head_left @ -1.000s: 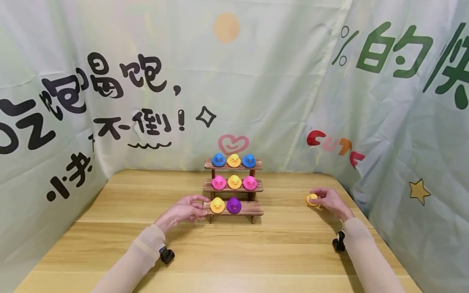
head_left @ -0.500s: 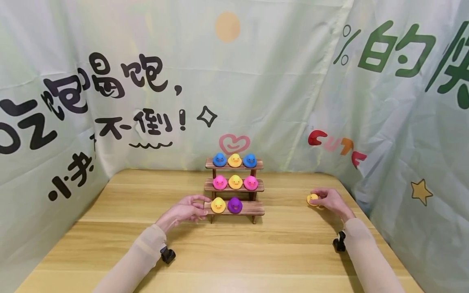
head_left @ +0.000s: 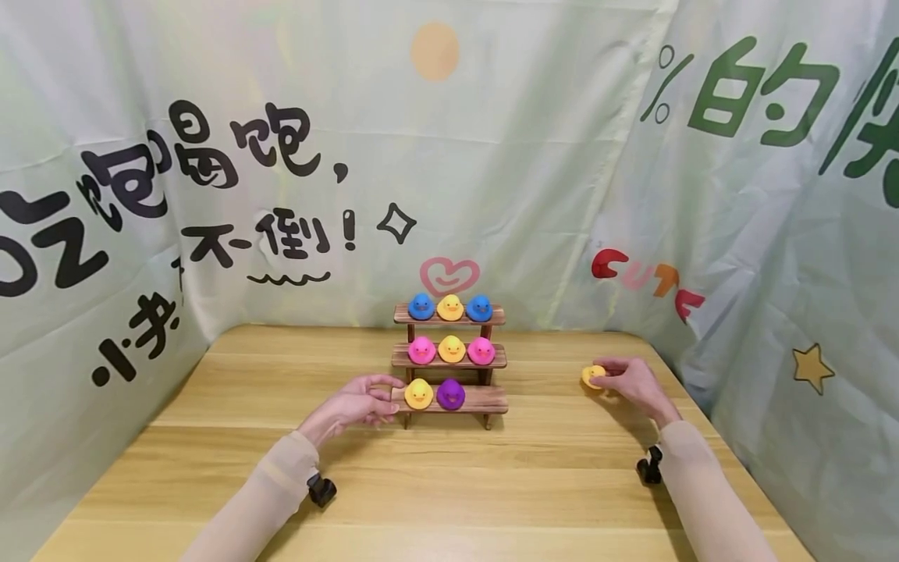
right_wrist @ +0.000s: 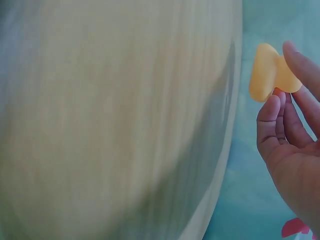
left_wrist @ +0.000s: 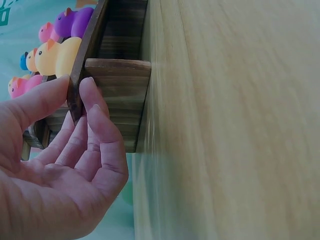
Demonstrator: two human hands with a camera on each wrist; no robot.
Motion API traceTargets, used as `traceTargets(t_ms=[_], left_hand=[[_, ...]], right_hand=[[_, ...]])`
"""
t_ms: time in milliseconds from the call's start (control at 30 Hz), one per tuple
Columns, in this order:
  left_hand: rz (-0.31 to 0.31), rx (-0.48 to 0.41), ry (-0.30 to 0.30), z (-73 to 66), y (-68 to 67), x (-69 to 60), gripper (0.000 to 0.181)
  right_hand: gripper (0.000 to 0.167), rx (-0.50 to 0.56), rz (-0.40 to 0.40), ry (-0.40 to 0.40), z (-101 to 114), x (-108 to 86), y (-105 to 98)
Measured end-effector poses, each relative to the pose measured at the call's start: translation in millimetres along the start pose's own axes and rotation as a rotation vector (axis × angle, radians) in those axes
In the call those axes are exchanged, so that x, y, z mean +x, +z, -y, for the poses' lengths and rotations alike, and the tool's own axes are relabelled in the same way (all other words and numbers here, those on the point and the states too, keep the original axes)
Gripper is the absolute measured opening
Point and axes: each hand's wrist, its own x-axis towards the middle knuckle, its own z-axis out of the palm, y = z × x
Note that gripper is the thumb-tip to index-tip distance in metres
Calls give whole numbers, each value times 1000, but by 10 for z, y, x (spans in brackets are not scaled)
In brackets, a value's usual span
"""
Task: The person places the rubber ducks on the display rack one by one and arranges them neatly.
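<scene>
My left hand (head_left: 353,402) pinches the left end of the lowest board of a three-tier wooden display stand (head_left: 477,400), thumb on top and fingers underneath in the left wrist view. On that board sit a yellow rubber duck (head_left: 418,394) at the left and a purple duck (head_left: 450,394) beside it. Off to the right, my right hand (head_left: 634,384) holds another yellow rubber duck (right_wrist: 267,72) between thumb and fingers. In the right wrist view this duck hangs apart from the tabletop, seen tilted.
A yellow duck (head_left: 452,349) stands between two pink ducks on the middle tier. Up top, another yellow duck (head_left: 450,307) has a blue one on each side. The wooden table (head_left: 449,484) meets a printed cloth (head_left: 520,195) at the back and sides.
My right hand has raised the yellow duck slightly and shifted it a little left, and the duck has tipped. The left hand stays at the stand.
</scene>
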Motion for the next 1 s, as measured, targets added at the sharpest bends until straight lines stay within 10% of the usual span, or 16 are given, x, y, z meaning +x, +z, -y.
traceTargets(t_ms=[1000], left_hand=[[0, 6, 11, -12, 16, -12, 51]], right_hand=[[53, 157, 42, -139, 558, -89, 270]])
